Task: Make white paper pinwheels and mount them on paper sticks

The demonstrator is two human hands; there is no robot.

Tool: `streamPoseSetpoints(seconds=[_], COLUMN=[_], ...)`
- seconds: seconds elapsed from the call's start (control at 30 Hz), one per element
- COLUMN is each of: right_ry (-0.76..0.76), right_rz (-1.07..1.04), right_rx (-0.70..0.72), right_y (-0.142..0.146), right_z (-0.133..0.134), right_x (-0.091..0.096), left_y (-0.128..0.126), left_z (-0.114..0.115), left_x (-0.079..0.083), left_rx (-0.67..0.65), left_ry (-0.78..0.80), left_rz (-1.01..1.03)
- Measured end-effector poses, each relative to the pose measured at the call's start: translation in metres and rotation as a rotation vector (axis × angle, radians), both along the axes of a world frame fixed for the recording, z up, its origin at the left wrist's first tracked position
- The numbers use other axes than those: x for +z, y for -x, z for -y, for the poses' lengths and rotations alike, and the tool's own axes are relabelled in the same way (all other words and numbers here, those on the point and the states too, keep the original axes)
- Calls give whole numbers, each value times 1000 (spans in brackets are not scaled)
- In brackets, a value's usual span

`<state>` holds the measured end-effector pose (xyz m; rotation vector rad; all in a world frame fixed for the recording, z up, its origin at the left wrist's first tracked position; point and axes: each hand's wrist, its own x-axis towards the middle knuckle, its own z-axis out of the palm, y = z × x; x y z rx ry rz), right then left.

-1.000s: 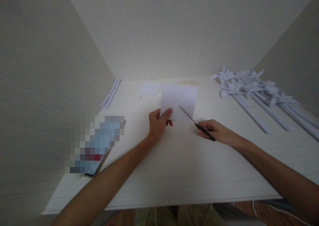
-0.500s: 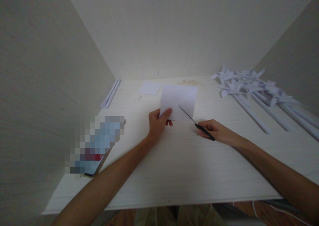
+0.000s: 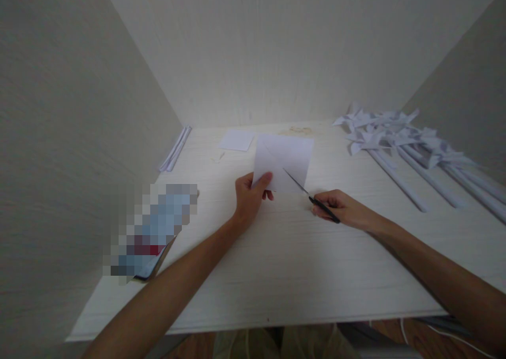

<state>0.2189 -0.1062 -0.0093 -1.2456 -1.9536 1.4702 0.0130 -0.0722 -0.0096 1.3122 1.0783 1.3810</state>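
My left hand [image 3: 252, 194] pinches a white square of paper [image 3: 282, 156] by its lower left edge, thumb on top and fingers beneath. A faint diagonal line runs across the paper from its upper left. In my right hand [image 3: 332, 207] is a pair of scissors [image 3: 322, 207] with black handles. Their blades lie along the lower right of the paper, the tip near its middle. Whether the blades are fully closed is hard to make out.
Behind lies another white paper square [image 3: 236, 140], with small scraps [image 3: 220, 157] nearby. Rolled paper sticks [image 3: 176, 148] rest by the left wall. A pixelated phone [image 3: 158, 232] is at the left. Several paper pinwheels [image 3: 379, 132] on rolled sticks are piled at the right.
Almost nothing differs. The paper has tilted very slightly in my left hand, and the scissors in my right hand have shifted a hair to the left.
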Motion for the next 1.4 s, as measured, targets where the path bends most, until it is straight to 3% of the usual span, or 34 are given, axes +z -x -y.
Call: streamPoseSetpoints(seconds=[0.6, 1.03, 1.3, 1.4], right_ry=[-21, -16, -3, 4], right_rz=[41, 5, 30, 35], right_rx=[-12, -4, -23, -11], right_y=[0, 1, 2, 2], right_z=[1, 1, 1, 1], right_x=[0, 1, 3, 5], left_y=[0, -6, -6, -7], left_z=[3, 7, 8, 8], left_x=[6, 3, -1, -3], left_rx=[3, -246, -335, -295], left_ry=[-26, 117, 190, 291], left_rz=[8, -9, -35, 16])
